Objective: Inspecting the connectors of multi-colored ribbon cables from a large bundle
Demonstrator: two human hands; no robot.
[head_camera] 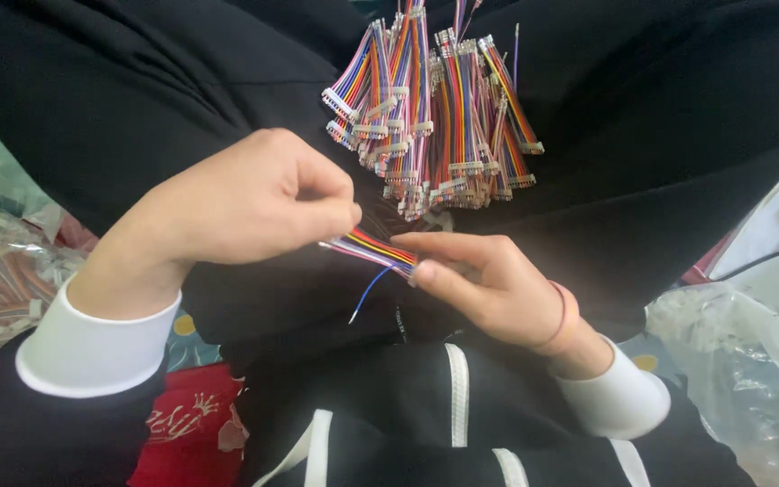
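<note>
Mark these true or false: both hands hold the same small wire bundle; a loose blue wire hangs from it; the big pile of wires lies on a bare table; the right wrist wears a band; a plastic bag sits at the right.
1. Both the left hand and the right hand hold the same wire bundle. True.
2. A loose blue wire hangs from it. True.
3. The pile of wires lies on a bare table. False: it rests on black cloth, on the person's lap.
4. The right wrist wears a band. True.
5. A plastic bag sits at the right. True.
</note>
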